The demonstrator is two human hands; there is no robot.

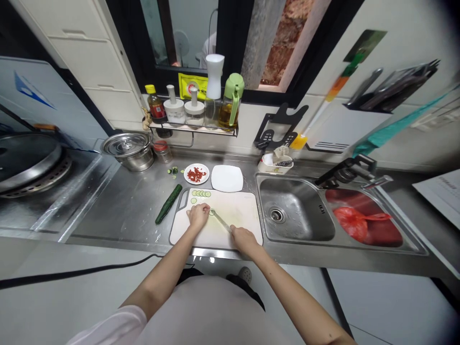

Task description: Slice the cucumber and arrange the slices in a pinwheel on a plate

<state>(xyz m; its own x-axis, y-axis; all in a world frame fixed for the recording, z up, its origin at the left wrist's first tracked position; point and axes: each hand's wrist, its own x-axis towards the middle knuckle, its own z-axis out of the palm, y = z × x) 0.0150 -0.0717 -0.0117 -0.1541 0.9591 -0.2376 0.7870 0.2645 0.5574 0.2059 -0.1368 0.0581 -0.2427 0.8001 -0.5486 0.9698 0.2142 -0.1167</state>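
On the white cutting board [223, 235], my right hand [245, 239] grips a slim knife [222, 223] that slants up and left. At its tip is a small green-edged ring, which looks like a cucumber slice [212, 212]. My left hand [199, 215] is just left of the tip, with its fingers pinched together; whatever is in them is too small to make out. Above it, a row of cucumber slices [201, 193] lies along the board's upper left, and a single slice sits below the row. A long piece of cucumber [168, 204] rests on the counter left of the board.
Behind the board stand a plate of chopped red pieces [196, 181] and a white square plate [227, 186]. Right is a steel sink [298, 225], with a red bag [352, 223] in the second basin. A lidded pot [138, 160] and a stove [36, 172] are left.
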